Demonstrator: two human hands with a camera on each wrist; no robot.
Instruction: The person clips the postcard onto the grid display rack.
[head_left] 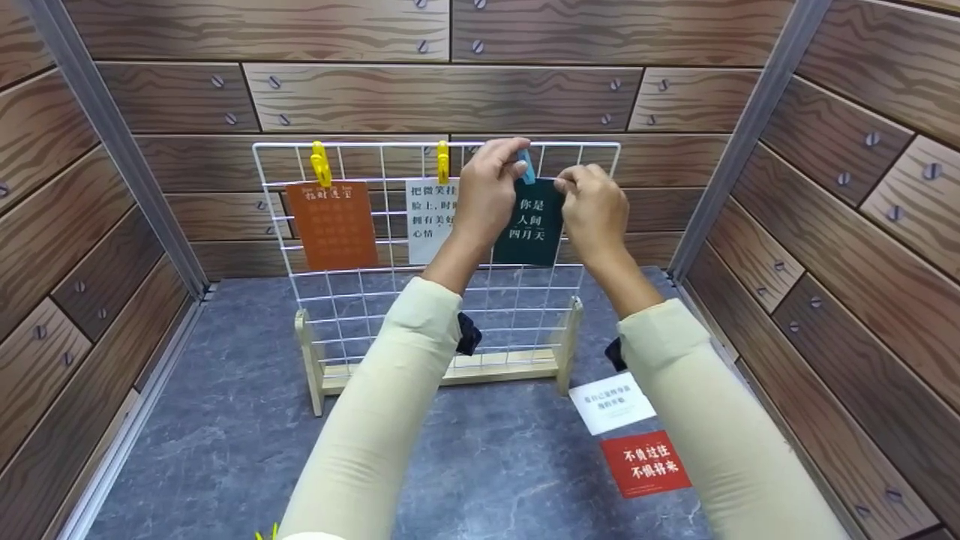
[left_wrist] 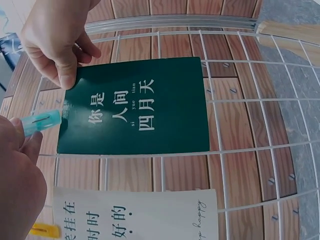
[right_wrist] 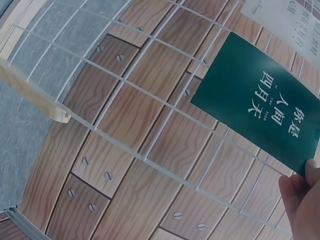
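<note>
A dark green card [head_left: 529,225] with white characters lies against the white wire grid [head_left: 352,292]. My left hand [head_left: 491,187] pinches a light blue clothespin [left_wrist: 42,121] at the card's top edge. The card's upper right corner is held between the thumb and fingers of my right hand [head_left: 596,206]. To the left, a white card [head_left: 424,225], partly hidden by my left hand, hangs from a yellow clothespin [head_left: 443,163]. Farther left, an orange card [head_left: 334,232] hangs from another yellow clothespin [head_left: 321,165].
The grid stands in a wooden base [head_left: 495,367] on a grey marbled surface [head_left: 225,420]. A white card [head_left: 611,405] and a red card [head_left: 645,465] lie at the right, near my right sleeve. Wood-patterned walls [head_left: 450,97] enclose the back and sides.
</note>
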